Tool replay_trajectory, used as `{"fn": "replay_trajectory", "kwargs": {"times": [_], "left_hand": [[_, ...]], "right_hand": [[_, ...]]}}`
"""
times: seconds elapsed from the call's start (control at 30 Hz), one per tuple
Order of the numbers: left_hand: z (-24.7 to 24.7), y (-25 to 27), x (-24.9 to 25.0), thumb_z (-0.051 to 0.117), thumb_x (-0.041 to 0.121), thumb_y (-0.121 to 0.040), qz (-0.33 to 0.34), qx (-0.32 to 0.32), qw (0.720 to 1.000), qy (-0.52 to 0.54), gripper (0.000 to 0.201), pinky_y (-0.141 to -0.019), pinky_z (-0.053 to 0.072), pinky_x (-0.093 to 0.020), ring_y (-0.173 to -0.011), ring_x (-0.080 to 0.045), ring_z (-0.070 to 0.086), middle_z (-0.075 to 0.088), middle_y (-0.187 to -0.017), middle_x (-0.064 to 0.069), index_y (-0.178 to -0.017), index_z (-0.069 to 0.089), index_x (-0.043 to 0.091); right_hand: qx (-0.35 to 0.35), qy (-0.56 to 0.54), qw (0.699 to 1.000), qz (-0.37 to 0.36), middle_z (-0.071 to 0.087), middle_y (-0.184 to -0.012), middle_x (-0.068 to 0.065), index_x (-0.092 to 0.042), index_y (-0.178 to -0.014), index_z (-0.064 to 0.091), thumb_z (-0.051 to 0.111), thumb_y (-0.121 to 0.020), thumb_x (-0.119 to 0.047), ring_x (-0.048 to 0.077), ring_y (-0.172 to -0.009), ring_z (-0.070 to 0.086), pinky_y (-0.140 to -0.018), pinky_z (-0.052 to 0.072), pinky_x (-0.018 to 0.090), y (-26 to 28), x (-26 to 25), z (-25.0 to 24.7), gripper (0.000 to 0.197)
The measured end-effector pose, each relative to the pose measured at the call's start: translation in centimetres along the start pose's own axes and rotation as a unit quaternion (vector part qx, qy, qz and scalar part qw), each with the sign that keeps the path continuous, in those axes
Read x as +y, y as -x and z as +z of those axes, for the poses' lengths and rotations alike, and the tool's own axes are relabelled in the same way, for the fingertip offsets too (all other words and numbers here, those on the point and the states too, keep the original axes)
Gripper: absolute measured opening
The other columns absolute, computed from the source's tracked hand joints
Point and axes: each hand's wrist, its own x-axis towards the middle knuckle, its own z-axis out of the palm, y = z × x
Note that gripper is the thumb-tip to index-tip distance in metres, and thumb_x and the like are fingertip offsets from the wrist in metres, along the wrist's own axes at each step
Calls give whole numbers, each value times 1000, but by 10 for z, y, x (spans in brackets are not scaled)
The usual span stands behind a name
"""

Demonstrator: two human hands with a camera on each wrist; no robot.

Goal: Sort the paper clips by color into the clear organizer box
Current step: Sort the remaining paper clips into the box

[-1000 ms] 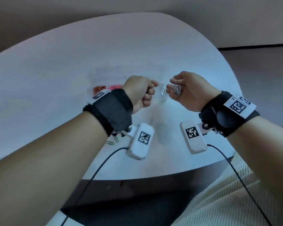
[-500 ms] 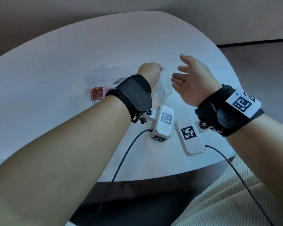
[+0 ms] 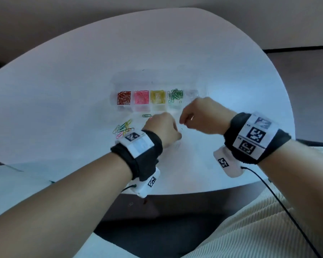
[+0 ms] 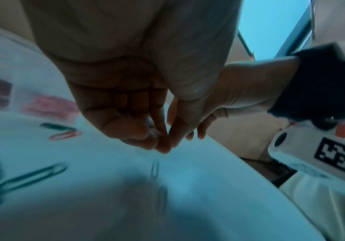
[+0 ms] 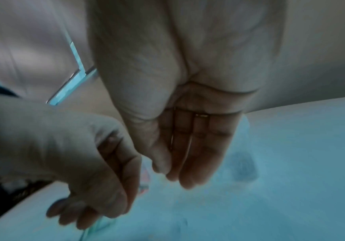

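Observation:
The clear organizer box (image 3: 201, 94) lies on the white table (image 3: 63, 108) and holds red, pink, yellow, green and pale clips in separate compartments. A loose pile of mixed clips (image 3: 123, 128) lies left of my left hand (image 3: 162, 127). That hand reaches down to the table in front of the box. Its fingertips (image 4: 163, 145) are gathered against the thumb, with something silvery glinting between them. Two pale clips (image 4: 155, 168) lie just below. My right hand (image 3: 198, 114) hovers beside it, its fingers (image 5: 188, 163) straight, with nothing seen in them.
A single green clip (image 3: 146, 115) and a pink one (image 4: 64, 135) lie between the box and my left hand. The table's near edge (image 3: 194, 190) runs below both wrists. Black cables (image 3: 280, 200) hang from the wrist cameras over my lap.
Both hands have come down from over the box to the table in front of it. The right hand held pale clips, then opened. The left hand now pinches near the table.

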Motion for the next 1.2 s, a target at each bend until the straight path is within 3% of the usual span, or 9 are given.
{"fn": "replay_trajectory", "kwargs": {"times": [0.07, 0.17, 0.43, 0.53, 0.63, 0.73, 0.9, 1.07, 1.2], "left_hand": [[15, 0, -13, 73, 27, -75, -27, -8, 999, -31, 16, -72, 50, -27, -85, -26, 66, 71, -91, -5, -87, 73, 17], [32, 0, -21, 72, 31, -78, -20, 20, 999, -43, 23, -72, 46, -27, -91, -30, 64, 68, -99, -9, -95, 67, 16], [62, -1, -19, 66, 16, -82, 76, 93, 992, -50, 37, -80, 41, -39, -100, -34, 53, 56, -107, -15, -112, 47, 7], [63, 0, -18, 56, 6, -85, 101, 103, 986, -80, 26, -76, 43, -41, -96, -36, 55, 58, -102, -17, -110, 49, 5], [62, 0, -16, 47, -2, -86, 108, 105, 983, -103, 25, -72, 44, -42, -93, -38, 57, 59, -98, -17, -110, 51, 4], [64, 1, -16, 46, -4, -87, 108, 96, 982, -123, 29, -74, 44, -42, -97, -37, 55, 58, -103, -18, -114, 50, 4], [66, 2, -17, 48, -3, -85, 102, 85, 980, -151, 34, -74, 44, -42, -99, -38, 55, 58, -104, -17, -119, 50, 4], [49, 7, -22, 50, 5, -86, 110, 56, 982, -140, 28, -76, 47, -40, -96, -36, 57, 57, -102, -16, -113, 57, 9], [15, 18, -31, 55, 11, -82, 66, 66, 996, -10, 18, -73, 49, -29, -86, -29, 62, 67, -93, -11, -83, 73, 9]], "right_hand": [[-4, 43, 999, -10, 71, -102, -4, -22, -105, 74, 63, -86, -9, 13, -89, 64, -79, 47, 17, -4, 5, 20, 25], [5, 72, 997, -36, 70, -109, 2, -22, -110, 72, 65, -86, -13, 18, -99, 63, -82, 46, 24, -6, 9, 43, 27], [33, 109, 993, -17, 69, -80, 9, -16, -80, 73, 62, -88, -16, 26, -73, 57, -62, 38, 28, -11, 12, 53, 13], [30, 112, 993, 22, 62, -73, 9, -20, -67, 58, 62, -86, -18, 24, -67, 50, -54, 31, 26, -12, 11, 52, 20], [40, 77, 995, 39, 66, -81, 7, -16, -79, 64, 69, -81, -19, 25, -75, 58, -62, 41, 27, -13, 14, 53, 6], [48, 58, 996, 56, 69, -89, 7, -15, -91, 65, 72, -77, -21, 27, -83, 62, -71, 49, 31, -14, 18, 57, 16], [79, 89, 992, 48, 65, -91, 13, -8, -102, 54, 61, -84, -24, 33, -82, 60, -69, 49, 36, -15, 18, 67, 25], [72, 92, 990, 73, 63, -95, 18, -5, -103, 53, 62, -83, -22, 36, -85, 58, -73, 51, 39, -14, 16, 68, 27], [99, 61, 988, 98, 63, -95, 17, -5, -99, 59, 57, -86, -23, 37, -86, 59, -75, 52, 41, -11, 15, 68, 22]]}}
